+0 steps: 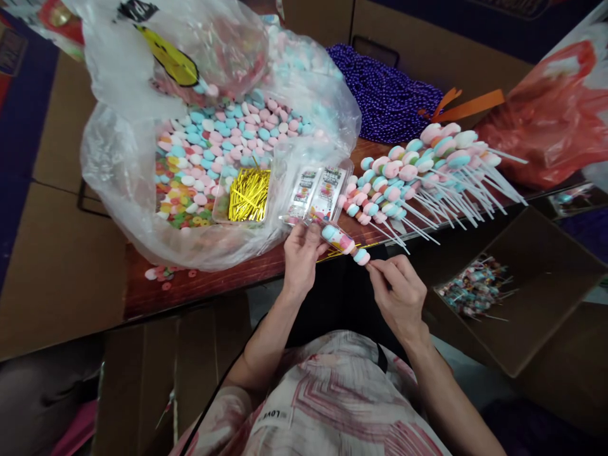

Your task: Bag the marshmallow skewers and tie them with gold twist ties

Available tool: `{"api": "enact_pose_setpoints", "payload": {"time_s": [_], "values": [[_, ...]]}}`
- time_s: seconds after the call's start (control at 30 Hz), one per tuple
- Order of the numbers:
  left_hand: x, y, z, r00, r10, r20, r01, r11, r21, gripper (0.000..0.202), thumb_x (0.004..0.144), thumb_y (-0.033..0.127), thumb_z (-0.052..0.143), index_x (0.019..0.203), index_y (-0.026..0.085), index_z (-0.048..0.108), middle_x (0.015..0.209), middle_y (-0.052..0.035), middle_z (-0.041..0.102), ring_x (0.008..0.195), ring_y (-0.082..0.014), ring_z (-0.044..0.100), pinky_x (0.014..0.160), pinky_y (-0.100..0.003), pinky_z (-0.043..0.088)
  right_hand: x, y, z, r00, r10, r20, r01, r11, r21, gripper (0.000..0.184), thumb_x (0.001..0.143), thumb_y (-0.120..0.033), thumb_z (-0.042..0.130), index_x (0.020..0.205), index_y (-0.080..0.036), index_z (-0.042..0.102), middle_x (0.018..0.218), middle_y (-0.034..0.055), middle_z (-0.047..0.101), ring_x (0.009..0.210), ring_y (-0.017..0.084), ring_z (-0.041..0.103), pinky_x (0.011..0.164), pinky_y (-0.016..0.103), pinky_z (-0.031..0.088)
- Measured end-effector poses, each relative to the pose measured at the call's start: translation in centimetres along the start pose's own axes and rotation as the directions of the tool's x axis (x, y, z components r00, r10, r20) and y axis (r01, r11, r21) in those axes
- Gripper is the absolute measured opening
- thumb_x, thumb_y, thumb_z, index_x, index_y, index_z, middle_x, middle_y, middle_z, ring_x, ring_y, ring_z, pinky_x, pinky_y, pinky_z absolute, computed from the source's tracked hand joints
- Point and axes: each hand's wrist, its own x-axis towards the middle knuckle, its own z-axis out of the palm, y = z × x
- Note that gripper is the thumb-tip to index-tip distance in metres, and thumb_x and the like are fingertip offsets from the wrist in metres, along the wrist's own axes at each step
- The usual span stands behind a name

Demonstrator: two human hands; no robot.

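My left hand (pixel 300 254) pinches the open end of a small clear sleeve (pixel 317 223) at the table's front edge. A candy skewer (pixel 346 243) of pastel marshmallow pieces lies partly inside that sleeve. My right hand (pixel 398 292) pinches the skewer's white stick just below the last candy. Right behind my hands lies a stack of printed clear sleeves (pixel 319 192). A clear box of gold twist ties (pixel 249 196) sits to their left. A heap of finished candy skewers (pixel 418 171) fans out on the table to the right.
A big clear plastic bag (pixel 118 164) of loose pastel candies fills the table's left half. Purple bead strings (pixel 384 95) lie behind, a red plastic bag (pixel 551 120) at far right. A cardboard box (pixel 536 316) at lower right holds wrapped skewers. Loose candies (pixel 164 275) dot the front-left edge.
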Motion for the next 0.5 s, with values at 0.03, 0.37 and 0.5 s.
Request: {"api": "enact_pose_setpoints", "payload": {"time_s": [0.03, 0.37, 0.5], "values": [[-0.2, -0.1, 0.1, 1.000, -0.004, 0.015, 0.004, 1.000, 0.022, 0.045, 0.069, 0.049, 0.085, 0.098, 0.019, 0.066, 0.095, -0.0054, 0.078, 0.085, -0.0176, 0.075, 0.075, -0.027, 0.058, 0.0, -0.1, 0.2, 1.000, -0.012, -0.002, 0.012, 1.000, -0.002, 0.010, 0.092, -0.012, 0.063, 0.089, -0.018, 0.070, 0.073, -0.0002, 0.052, 0.059, 0.009, 0.049, 0.054, 0.024, 0.041], [-1.2, -0.5, 0.5, 0.988, -0.095, 0.124, 0.098, 0.995, -0.020, 0.042, 0.072, 0.043, 0.085, 0.098, 0.016, 0.066, 0.097, -0.0088, 0.078, 0.086, -0.0218, 0.076, 0.083, -0.035, 0.059, 0.7, -1.8, 2.8, 0.995, 0.097, -0.031, -0.091, 0.983, 0.160, 0.013, 0.094, -0.014, 0.059, 0.091, -0.019, 0.071, 0.078, 0.0025, 0.058, 0.069, 0.013, 0.058, 0.063, 0.026, 0.048], [-0.2, 0.5, -0.3, 0.995, -0.055, 0.077, 0.058, 0.997, -0.043, 0.042, 0.071, 0.044, 0.085, 0.096, 0.017, 0.065, 0.095, -0.0077, 0.078, 0.091, -0.0227, 0.076, 0.085, -0.034, 0.059, 0.1, -1.6, 1.9, 0.980, 0.132, 0.149, -0.165, 0.957, 0.239, 0.013, 0.095, -0.014, 0.057, 0.091, -0.019, 0.069, 0.079, 0.0025, 0.064, 0.068, 0.012, 0.060, 0.066, 0.026, 0.049]]}}
